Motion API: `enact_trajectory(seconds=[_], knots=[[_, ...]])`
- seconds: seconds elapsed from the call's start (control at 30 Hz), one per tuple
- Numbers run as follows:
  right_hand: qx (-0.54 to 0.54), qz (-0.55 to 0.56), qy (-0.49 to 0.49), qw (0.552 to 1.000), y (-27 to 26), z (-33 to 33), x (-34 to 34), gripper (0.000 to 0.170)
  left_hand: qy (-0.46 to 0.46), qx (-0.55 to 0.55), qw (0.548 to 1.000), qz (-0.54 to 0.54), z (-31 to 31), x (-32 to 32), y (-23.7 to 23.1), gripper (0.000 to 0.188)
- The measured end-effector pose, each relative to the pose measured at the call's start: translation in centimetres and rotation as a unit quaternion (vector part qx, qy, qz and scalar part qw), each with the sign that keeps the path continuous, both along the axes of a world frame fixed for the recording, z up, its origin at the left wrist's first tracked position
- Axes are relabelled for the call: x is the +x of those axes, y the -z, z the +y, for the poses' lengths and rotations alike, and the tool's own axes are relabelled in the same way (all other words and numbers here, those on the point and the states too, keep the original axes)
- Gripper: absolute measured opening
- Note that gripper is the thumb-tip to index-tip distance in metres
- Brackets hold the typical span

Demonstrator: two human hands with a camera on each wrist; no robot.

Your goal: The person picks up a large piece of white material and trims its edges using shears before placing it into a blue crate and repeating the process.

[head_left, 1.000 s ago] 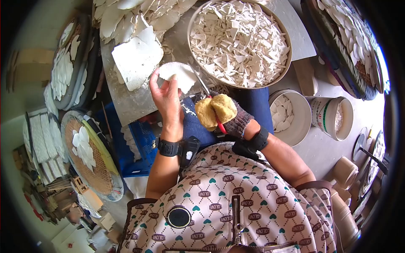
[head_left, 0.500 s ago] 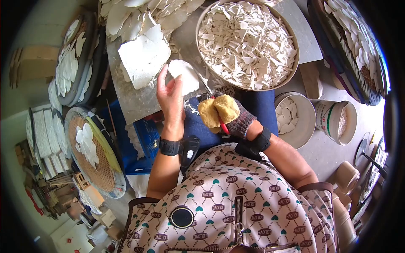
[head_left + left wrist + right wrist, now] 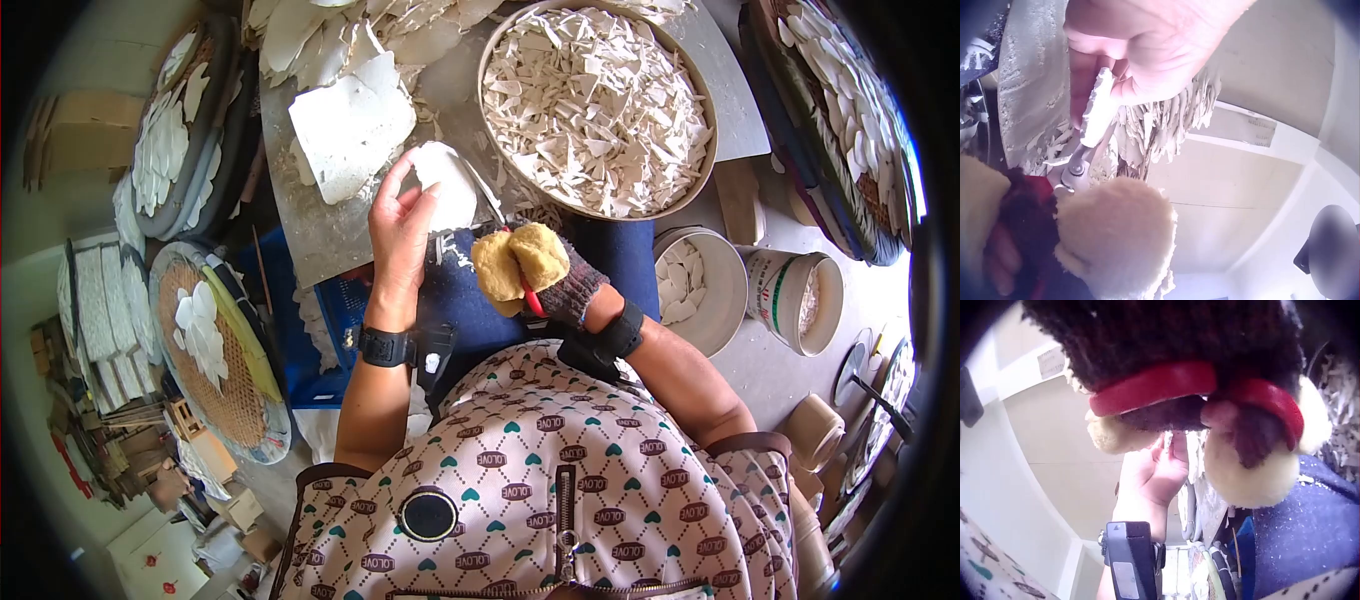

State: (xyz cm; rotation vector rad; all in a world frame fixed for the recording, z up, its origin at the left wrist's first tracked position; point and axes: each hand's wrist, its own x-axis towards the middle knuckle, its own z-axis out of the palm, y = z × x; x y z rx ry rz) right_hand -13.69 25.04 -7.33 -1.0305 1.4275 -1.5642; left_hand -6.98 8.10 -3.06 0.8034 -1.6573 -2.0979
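Observation:
My bare left hand (image 3: pixel 402 235) pinches a thin white flat piece (image 3: pixel 447 190) with a rounded edge between thumb and fingers. In the left wrist view the white piece (image 3: pixel 1099 109) is seen edge-on, close above the pivot of the scissors (image 3: pixel 1077 167). My right hand (image 3: pixel 572 285), in a dark knitted glove, grips these scissors by red handles (image 3: pixel 1154 384). Yellow foam padding (image 3: pixel 520 265) is wrapped about the handles and hides most of the fingers. The blades point up and left, alongside the right edge of the white piece.
A round basin (image 3: pixel 487 100) heaped with white offcuts stands on the metal table (image 3: pixel 310 235), beside a large white sheet (image 3: pixel 355 125) and stacked sheets. White buckets (image 3: pixel 735 300) stand at right. A blue crate (image 3: pixel 335 335) and a woven tray (image 3: pixel 225 375) of white pieces lie at left.
The view has shifted, so the table and basin sit further right. My left hand has turned the white piece a little against the blades; the right hand keeps its grip on the scissors.

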Motion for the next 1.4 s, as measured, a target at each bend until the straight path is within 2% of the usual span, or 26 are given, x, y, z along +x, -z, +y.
enact_trajectory(seconds=[0.07, 0.13, 0.23, 0.33, 0.43, 0.53, 0.63, 0.7, 0.73, 0.87, 0.97, 1.03, 1.1, 1.13, 1.23, 1.27, 1.37, 1.4], knots=[[-0.006, 0.043, -0.003, 0.999, 0.5, 0.2, -0.1, 0.018, 0.038, -0.003, 0.999, -0.018, -0.2, 0.2, -0.3, 0.049], [-0.038, 0.192, 0.0, 0.981, 0.7, 0.2, -0.9, 0.021, 0.049, -0.018, 0.998, -0.026, -0.1, 0.5, -0.4, 0.049], [-0.01, 0.091, -0.002, 0.996, 0.4, 0.5, -0.7, 0.02, 0.059, -0.004, 0.997, -0.042, -0.2, 0.6, -0.7, 0.049], [0.023, -0.105, -0.001, 0.994, -0.3, 0.8, -0.2, 0.018, 0.083, 0.01, 0.995, -0.053, -0.9, 0.9, -0.1, 0.049], [0.041, -0.153, -0.011, 0.987, -1.1, 1.0, -0.2, 0.017, 0.107, 0.01, 0.992, -0.067, -1.7, 1.1, 0.2, 0.049], [-0.006, -0.069, 0.008, 0.998, 0.5, 0.7, -0.2, 0.015, 0.123, -0.032, 0.989, -0.076, -1.8, 0.9, -0.4, 0.049], [-0.025, 0.001, 0.041, 0.999, 1.1, 0.7, -0.4, 0.014, 0.203, -0.042, 0.973, -0.099, -1.9, 0.6, -1.3, 0.045], [-0.052, 0.065, 0.071, 0.994, 0.7, 0.8, -0.7, 0.014, 0.198, -0.035, 0.975, -0.094, -1.9, 0.3, -1.2, 0.043], [-0.06, 0.056, 0.072, 0.994, 0.2, 1.0, -1.0, 0.014, 0.195, -0.032, 0.976, -0.09, -1.7, 0.1, -1.1, 0.042], [-0.036, 0.154, 0.086, 0.984, -0.7, 2.1, -1.8, 0.017, 0.005, -0.007, 1.0, 0.015, 0.3, -1.0, 0.3, 0.049], [-0.015, 0.094, 0.081, 0.992, 0.2, 2.9, -1.4, 0.018, -0.098, -0.001, 0.994, 0.053, 1.2, -2.5, 1.7, 0.048], [0.009, 0.047, 0.086, 0.995, 0.6, 3.3, -1.1, 0.019, -0.109, 0.003, 0.992, 0.056, 1.4, -3.4, 2.1, 0.047], [0.009, 0.083, 0.079, 0.993, -0.1, 4.2, -1.0, 0.021, -0.102, 0.002, 0.993, 0.058, 1.7, -4.0, 2.0, 0.047], [0.014, -0.18, 0.091, 0.979, -0.4, 4.3, -0.7, 0.023, -0.088, 0.002, 0.994, 0.058, 1.9, -4.2, 1.9, 0.046], [-0.059, -0.124, 0.079, 0.987, 0.0, 4.1, -1.4, 0.023, -0.025, -0.001, 0.999, 0.027, 2.4, -4.5, 1.7, 0.044], [-0.063, 0.177, 0.12, 0.975, 0.9, 4.1, -1.9, 0.022, -0.001, 0.009, 1.0, 0.024, 2.6, -4.6, 1.5, 0.044], [-0.02, -0.032, 0.066, 0.997, -0.2, 4.6, -2.3, 0.017, 0.035, 0.017, 0.999, -0.001, 3.1, -5.0, 0.8, 0.044], [-0.018, -0.015, 0.073, 0.997, -0.1, 4.7, -2.2, 0.017, 0.04, 0.016, 0.999, -0.006, 3.1, -5.1, 0.8, 0.044]])
